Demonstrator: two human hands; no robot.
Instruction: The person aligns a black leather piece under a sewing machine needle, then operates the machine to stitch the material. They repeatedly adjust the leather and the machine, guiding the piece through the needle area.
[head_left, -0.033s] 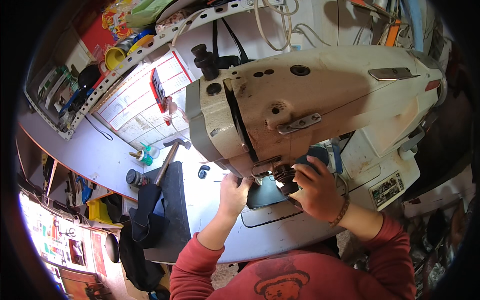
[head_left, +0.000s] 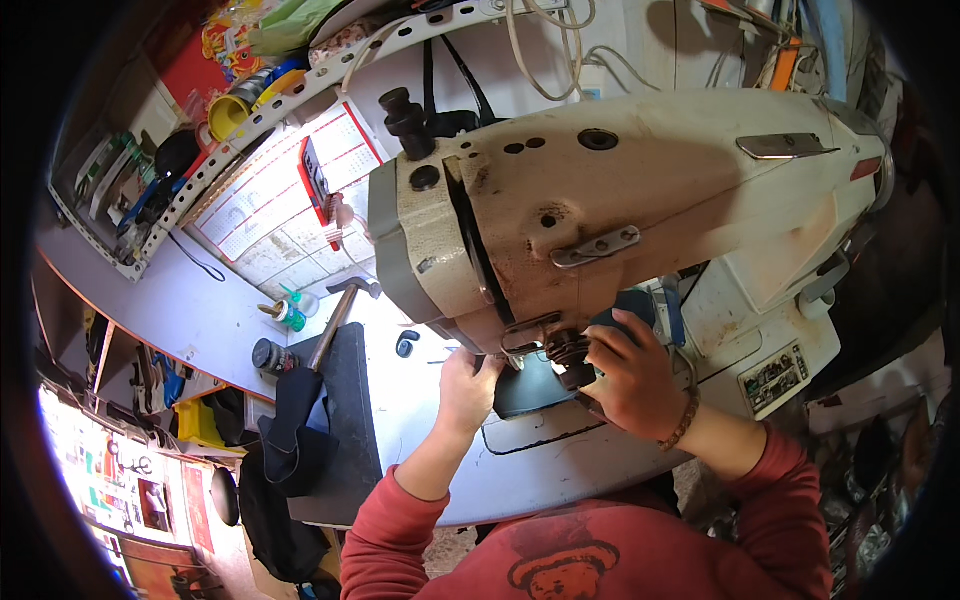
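A large cream sewing machine (head_left: 545, 225) stands over the worktable. Beneath its head lies a dark grey-green piece of material (head_left: 535, 390), which also rises behind the tension knob (head_left: 568, 350). My left hand (head_left: 466, 390) is closed at the left edge of this piece, thumb and fingertips pressed together beside the presser foot (head_left: 515, 362). On the other side, my right hand (head_left: 640, 390) curls round the right part of the piece, its upper fingers over the raised dark part. The machine head and the knob hide some of the material and the needle point.
Left of the machine, a hammer (head_left: 330, 330) lies across a black mat (head_left: 350, 400). A dark jar (head_left: 272, 355), a small green bottle (head_left: 290, 317) and a small black oval object (head_left: 405, 346) stand or lie nearby. A perforated metal shelf (head_left: 290, 100) holds tools behind.
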